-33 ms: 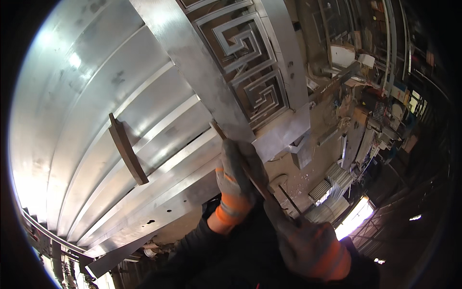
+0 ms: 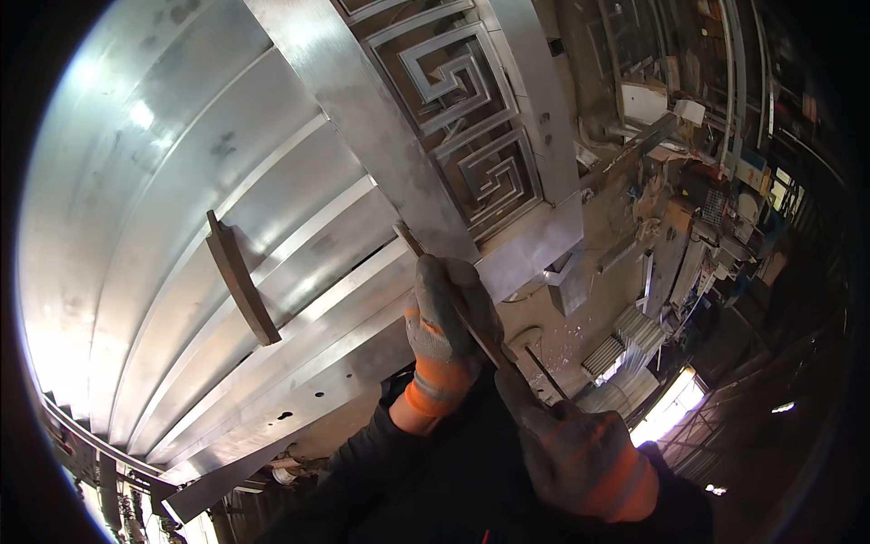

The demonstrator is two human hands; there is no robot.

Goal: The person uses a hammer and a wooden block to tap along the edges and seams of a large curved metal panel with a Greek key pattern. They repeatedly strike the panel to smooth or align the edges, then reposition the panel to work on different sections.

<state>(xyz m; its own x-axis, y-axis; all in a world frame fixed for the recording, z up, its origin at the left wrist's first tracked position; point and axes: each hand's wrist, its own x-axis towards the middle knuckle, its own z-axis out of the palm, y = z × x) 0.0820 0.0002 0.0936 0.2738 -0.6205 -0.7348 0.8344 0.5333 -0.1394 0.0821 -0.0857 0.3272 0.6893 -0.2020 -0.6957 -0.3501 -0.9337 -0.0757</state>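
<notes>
Both my hands wear grey gloves with orange cuffs. My left hand (image 2: 453, 322) is closed around the front part of a narrow, flat, brownish bar (image 2: 410, 240). Further back, my right hand (image 2: 580, 453) grips the same bar. I cannot make out exactly what kind of tool it is. Its far tip meets the ribbed silver metal panel (image 2: 299, 168), just where a rib ends against the smooth frame strip (image 2: 390, 136). Left of my hands, a short brownish block-like bar (image 2: 241, 281) lies across the panel's ribs.
Beyond the frame strip is a metal lattice of square spirals (image 2: 494, 172). Small holes (image 2: 319, 394) mark the panel's near edge. At right, corrugated metal pieces (image 2: 625, 349) lie on the floor, with a cluttered heap of workshop items (image 2: 716, 218) farther off.
Almost nothing differs. My hands and the bar have shifted very slightly; the bar's tip stays at the same joint.
</notes>
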